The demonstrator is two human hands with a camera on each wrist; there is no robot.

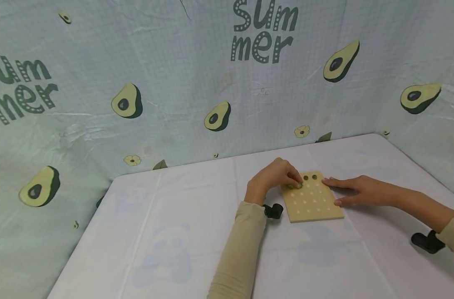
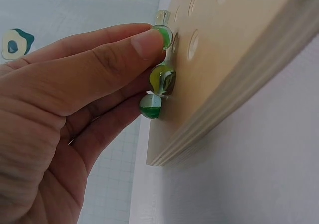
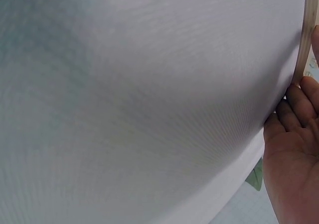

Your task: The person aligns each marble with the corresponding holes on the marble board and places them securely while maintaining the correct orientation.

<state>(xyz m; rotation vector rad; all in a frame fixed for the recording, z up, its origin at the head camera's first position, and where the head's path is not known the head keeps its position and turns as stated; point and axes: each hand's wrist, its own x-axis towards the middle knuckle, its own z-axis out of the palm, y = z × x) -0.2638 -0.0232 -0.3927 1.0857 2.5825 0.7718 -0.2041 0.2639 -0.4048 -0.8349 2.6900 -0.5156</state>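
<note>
A square wooden board (image 1: 316, 214) with rows of round hollows lies on the table. My left hand (image 1: 273, 178) is over its far left part, where thumb and forefinger pinch a green glass marble (image 2: 165, 35). Just below that marble in the left wrist view are a yellow-green marble (image 2: 160, 79) and a half-clear green marble (image 2: 150, 106) against the board's face. Another clear marble (image 2: 162, 17) shows behind the fingertips. Two dark round spots mark the board's far edge; whether they are marbles is unclear. My right hand (image 1: 369, 191) touches the board's right edge with extended fingers.
A white cloth (image 1: 167, 232) with faint panda prints covers the table. Behind it and at the sides hangs a pale sheet (image 1: 167, 54) printed with avocados and lettering. Each wrist carries a small black camera (image 1: 273, 211).
</note>
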